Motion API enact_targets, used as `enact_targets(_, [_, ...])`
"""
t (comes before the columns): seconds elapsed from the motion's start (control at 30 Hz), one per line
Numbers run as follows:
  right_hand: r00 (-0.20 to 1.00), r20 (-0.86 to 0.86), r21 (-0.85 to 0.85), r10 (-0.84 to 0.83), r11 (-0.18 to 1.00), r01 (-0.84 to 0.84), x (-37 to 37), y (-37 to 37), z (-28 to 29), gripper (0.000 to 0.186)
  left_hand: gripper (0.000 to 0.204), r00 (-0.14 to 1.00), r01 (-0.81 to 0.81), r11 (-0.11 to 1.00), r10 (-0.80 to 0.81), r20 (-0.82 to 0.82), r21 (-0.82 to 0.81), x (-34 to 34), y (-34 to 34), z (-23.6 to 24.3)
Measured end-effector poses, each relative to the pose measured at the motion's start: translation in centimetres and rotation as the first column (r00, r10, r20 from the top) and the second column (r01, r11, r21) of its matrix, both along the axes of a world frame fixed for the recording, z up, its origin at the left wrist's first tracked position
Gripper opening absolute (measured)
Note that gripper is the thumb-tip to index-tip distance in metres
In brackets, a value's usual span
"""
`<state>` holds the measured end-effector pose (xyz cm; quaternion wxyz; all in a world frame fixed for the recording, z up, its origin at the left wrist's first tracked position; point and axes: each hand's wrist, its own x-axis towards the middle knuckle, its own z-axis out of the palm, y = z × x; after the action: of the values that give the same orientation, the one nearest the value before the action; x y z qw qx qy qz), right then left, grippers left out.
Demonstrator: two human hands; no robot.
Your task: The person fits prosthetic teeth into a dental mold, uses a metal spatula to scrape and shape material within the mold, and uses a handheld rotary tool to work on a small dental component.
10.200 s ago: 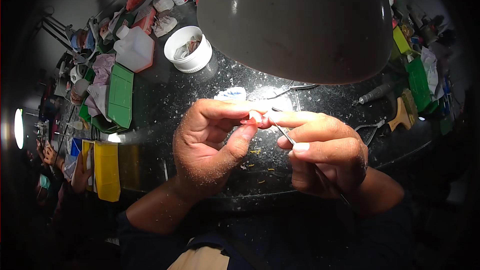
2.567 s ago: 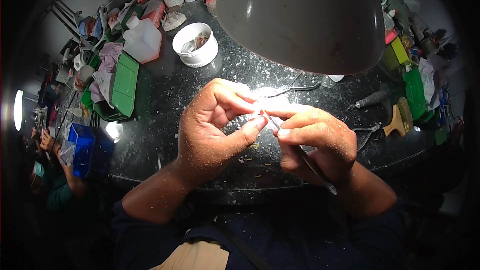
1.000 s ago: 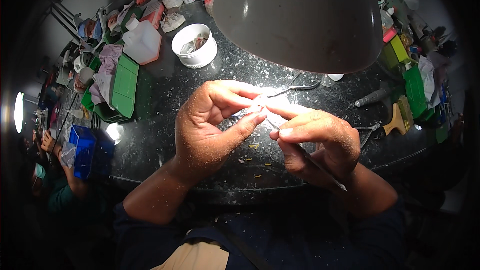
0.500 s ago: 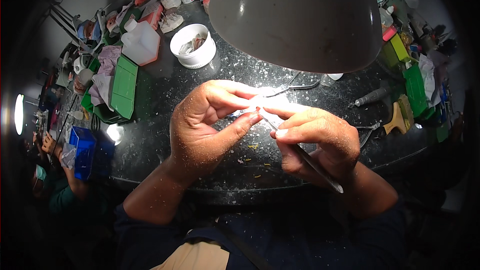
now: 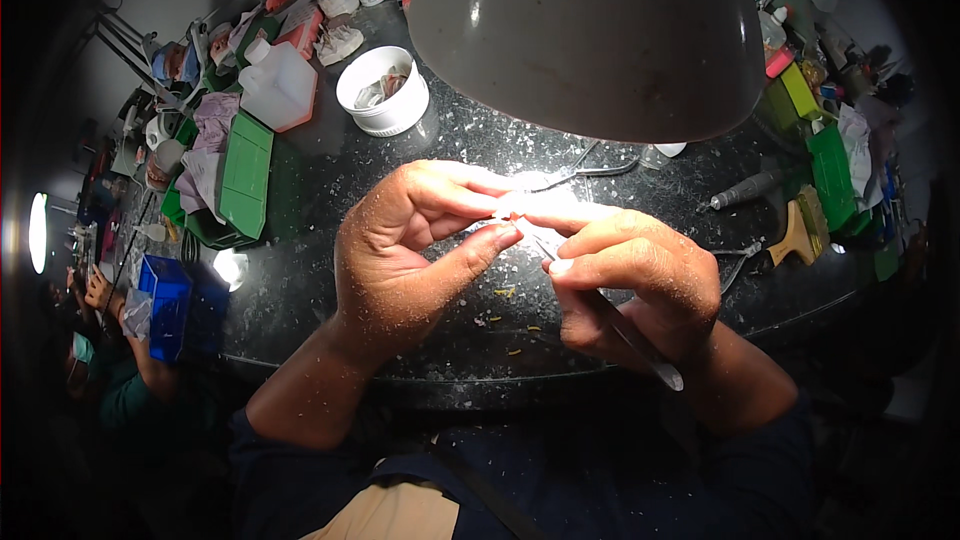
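My left hand [image 5: 395, 255] is closed in a pinch, thumb against fingers, over the lit middle of the bench. A tiny reddish-pink piece [image 5: 516, 218] shows at its fingertips; glare and the fingers hide most of it. My right hand [image 5: 645, 280] grips a slim metal carving tool [image 5: 648, 350] like a pen. The tool's flat, rounded rear end sticks out below that hand, toward me. Its front end reaches the left thumb tip and the small piece. Right fingertips touch or nearly touch the left ones. Pale dust covers both hands.
A dark lamp shade [image 5: 590, 50] hangs just beyond my hands. Behind them stands a white tub [image 5: 385, 118]. Green bins [image 5: 247, 175] and a blue bin [image 5: 165, 305] line the left. A handpiece [image 5: 745, 192] and a brush [image 5: 793, 240] lie right. Another person's hand [image 5: 98, 290] is far left.
The tool's rear end has swung slightly left and down in my right hand. My left hand has shifted a little left. Both grips stay closed.
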<state>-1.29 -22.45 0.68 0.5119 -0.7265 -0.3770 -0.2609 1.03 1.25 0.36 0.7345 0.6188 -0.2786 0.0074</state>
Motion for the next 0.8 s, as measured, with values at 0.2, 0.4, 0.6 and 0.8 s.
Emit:
enact_targets(0.2, [1.0, 0.001, -0.013, -0.024, 1.0, 0.024, -0.1, 0.1, 0.5, 0.026, 0.029, 1.0, -0.003, 1.0, 0.002, -0.024, -0.014, -0.1, -0.1, 0.0])
enact_targets(0.4, [1.0, 0.002, -0.061, 0.021, 0.998, -0.02, -0.1, -0.3, 1.0, 0.03, 0.032, 0.995, -0.024, 1.0, 0.024, -0.098, -0.006, -0.3, 0.0, -0.1])
enact_targets(0.6, [0.999, -0.028, 0.062, 0.04, 0.997, -0.038, -0.2, -0.4, -0.5, 0.031, 0.035, 0.992, -0.002, 1.0, 0.005, -0.126, 0.026, -0.2, -0.1, 0.0])
enact_targets(0.8, [0.997, -0.045, 0.029, 0.057, 0.998, -0.056, -0.4, -0.2, 0.3, 0.032, 0.035, 0.999, -0.001, 1.0, 0.001, -0.043, 0.002, -0.1, -0.1, -0.2])
